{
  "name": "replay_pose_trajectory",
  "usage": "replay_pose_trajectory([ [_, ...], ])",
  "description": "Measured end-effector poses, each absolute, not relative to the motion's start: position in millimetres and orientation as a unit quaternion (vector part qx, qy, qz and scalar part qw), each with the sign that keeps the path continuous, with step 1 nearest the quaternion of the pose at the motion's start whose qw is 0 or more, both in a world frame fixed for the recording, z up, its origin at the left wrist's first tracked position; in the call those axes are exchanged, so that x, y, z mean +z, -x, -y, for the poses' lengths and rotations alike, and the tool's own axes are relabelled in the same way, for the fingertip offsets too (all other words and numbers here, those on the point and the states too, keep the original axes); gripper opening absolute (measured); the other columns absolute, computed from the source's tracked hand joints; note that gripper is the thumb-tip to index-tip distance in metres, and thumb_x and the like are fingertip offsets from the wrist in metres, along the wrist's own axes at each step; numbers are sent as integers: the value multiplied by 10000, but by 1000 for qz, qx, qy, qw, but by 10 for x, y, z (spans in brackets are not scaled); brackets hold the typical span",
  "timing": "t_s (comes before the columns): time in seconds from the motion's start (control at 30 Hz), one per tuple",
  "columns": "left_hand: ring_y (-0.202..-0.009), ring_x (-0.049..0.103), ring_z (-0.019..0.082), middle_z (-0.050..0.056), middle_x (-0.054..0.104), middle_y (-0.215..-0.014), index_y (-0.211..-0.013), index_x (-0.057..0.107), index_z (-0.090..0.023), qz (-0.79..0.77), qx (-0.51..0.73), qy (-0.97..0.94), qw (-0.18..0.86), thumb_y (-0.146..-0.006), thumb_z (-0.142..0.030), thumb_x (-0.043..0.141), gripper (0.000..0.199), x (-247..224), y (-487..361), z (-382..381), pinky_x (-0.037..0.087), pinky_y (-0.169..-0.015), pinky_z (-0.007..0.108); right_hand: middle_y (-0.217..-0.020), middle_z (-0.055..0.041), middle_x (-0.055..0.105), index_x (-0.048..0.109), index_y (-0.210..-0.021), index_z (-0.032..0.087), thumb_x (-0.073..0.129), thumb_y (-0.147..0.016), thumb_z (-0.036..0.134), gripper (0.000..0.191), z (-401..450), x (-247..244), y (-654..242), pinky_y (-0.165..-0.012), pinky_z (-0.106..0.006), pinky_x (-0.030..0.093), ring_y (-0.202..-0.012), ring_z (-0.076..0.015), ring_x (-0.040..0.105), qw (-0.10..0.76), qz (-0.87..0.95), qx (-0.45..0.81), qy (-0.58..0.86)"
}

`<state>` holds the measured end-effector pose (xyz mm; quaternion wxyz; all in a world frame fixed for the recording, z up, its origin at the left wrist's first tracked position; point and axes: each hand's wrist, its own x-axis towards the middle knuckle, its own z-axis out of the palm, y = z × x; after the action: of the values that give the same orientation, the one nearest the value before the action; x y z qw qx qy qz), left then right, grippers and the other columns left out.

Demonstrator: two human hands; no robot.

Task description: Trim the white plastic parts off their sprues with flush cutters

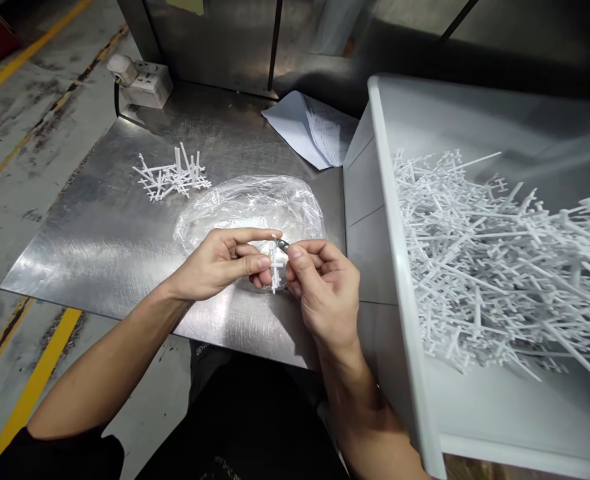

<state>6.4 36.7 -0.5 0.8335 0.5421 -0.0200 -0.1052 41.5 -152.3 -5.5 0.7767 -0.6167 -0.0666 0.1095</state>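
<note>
My left hand (219, 263) pinches a small white plastic sprue piece (274, 267) and holds it upright over the metal table (99, 227). My right hand (322, 287) grips a small metal tool (283, 245) whose tip touches the top of that piece. Both hands hover just above a clear plastic bag (249, 203) lying on the table.
A small pile of white sprues (172, 175) lies on the table at the back left. A large white bin (399, 280) on the right holds a heap of several white sprues (499, 253). A power strip (145, 81) and papers (309, 130) sit at the back.
</note>
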Motion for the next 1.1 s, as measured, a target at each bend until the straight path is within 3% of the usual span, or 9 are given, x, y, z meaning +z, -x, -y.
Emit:
replay_pose_trajectory([
  [0.13, -695, 793, 98, 47, 838, -781, -1398, 779, -173, 1, -110, -541, 834, -992, -173, 853, 413, -19, -83, -373, 660, -726, 153, -606, 51, 641, 720, -893, 188, 877, -938, 423, 286, 1522, -81, -447, -426, -194, 374, -446, -65, 471, 788, 22, 112, 605],
  [0.33, -747, 809, 108, 46, 846, -813, -1212, 867, -194, -21, -49, -541, 839, -961, -173, 883, 252, -1, -92, -359, 661, -751, 156, -624, 42, 645, 740, -904, 192, 846, -951, 352, 198, 1599, -19, -302, -444, -211, 380, -462, -70, 459, 762, 41, 64, 643],
  [0.5, -750, 814, 113, 41, 847, -808, -1220, 875, -217, -24, -30, -546, 837, -950, -186, 896, 272, 17, -75, -359, 654, -743, 150, -591, 62, 613, 740, -925, 205, 813, -949, 265, 97, 1644, -10, -196, -448, -206, 378, -465, -75, 465, 762, 54, 66, 642],
  [0.83, -764, 823, 108, 29, 853, -832, -1196, 886, -246, -2, -34, -569, 821, -977, -200, 872, 224, 29, -56, -379, 661, -776, 150, -595, 65, 619, 764, -928, 205, 830, -922, 235, 73, 1656, -3, -233, -465, -204, 403, -478, -76, 490, 762, 70, 77, 639],
  [1.1, -720, 819, 142, 46, 844, -799, -1170, 887, -197, -5, -28, -582, 813, -951, -212, 895, 219, 72, -41, -366, 677, -738, 200, -759, 18, 788, 777, -955, 221, 842, -907, 192, 85, 1745, 77, -249, -554, -215, 535, -594, -108, 690, 713, 109, 65, 689],
])
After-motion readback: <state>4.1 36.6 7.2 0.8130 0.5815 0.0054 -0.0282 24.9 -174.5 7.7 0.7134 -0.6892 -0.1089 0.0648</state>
